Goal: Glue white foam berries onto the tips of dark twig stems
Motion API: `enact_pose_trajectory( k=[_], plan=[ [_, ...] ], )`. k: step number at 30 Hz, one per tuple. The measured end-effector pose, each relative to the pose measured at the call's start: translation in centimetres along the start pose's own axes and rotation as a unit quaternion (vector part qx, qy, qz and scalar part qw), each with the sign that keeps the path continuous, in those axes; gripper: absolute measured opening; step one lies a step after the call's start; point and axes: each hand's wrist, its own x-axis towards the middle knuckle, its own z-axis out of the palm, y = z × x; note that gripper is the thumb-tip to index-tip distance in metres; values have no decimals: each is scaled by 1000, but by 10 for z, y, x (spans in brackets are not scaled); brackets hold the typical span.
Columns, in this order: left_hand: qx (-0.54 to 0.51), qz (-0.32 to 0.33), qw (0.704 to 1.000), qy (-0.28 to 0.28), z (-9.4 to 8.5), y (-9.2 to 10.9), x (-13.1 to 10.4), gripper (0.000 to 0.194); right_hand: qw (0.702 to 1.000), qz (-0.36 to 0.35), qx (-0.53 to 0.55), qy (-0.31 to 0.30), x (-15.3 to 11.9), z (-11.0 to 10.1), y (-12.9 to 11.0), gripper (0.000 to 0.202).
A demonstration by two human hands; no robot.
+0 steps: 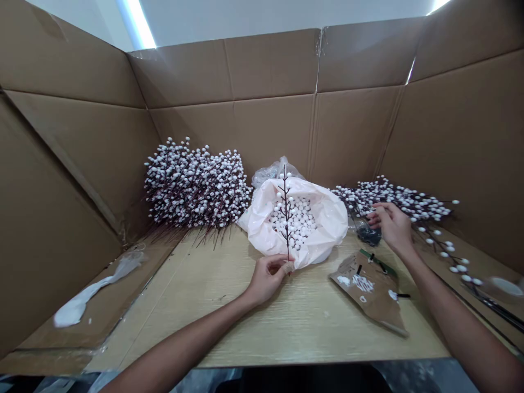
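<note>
My left hand (268,278) pinches the lower end of a dark brown artificial berry stem (286,218) and holds it upright; some of its short twigs carry white berries. Behind the stem stands an open pale plastic bag (262,234) full of loose white foam berries (303,218). My right hand (392,225) is raised to the right of the bag, in front of a pile of white-berried stems (403,199). Its thumb and fingers are drawn together; what lies between them, if anything, is too small to make out.
A dense bundle of berry stems (196,185) lies at the back left. Brown cardboard smeared with white glue (368,292) lies at front right, near a dark item in clear plastic (368,233). A white bag (88,300) lies left. Cardboard walls (270,131) enclose the table.
</note>
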Motion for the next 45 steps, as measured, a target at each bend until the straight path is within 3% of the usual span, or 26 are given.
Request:
enact_pose_trajectory(
  k=[6, 14, 18, 22, 31, 39, 45],
  plan=[
    [17, 20, 1000, -6, -1, 1, 2, 33, 999, -3, -11, -31, -22, -15, -14, 34],
    [-4, 9, 1000, -9, -1, 2, 6, 32, 977, -4, -146, -158, -75, -90, -31, 31],
    [6, 12, 1000, -5, -1, 6, 8, 36, 950, 22, -211, -228, -98, -111, -32, 30],
    [18, 20, 1000, -3, 0, 9, 9, 41, 923, 39, -246, -293, -109, -114, -30, 32],
    [36, 11, 999, -8, -1, 8, 8, 47, 910, 62, -229, -340, -103, -113, -23, 28],
    [33, 14, 999, -17, -1, 3, 11, 48, 922, 163, -130, -326, -95, -116, -30, 43],
    [37, 22, 999, -14, -2, 3, 10, 47, 925, 237, -1, -297, -91, -115, -43, 41]
  ],
)
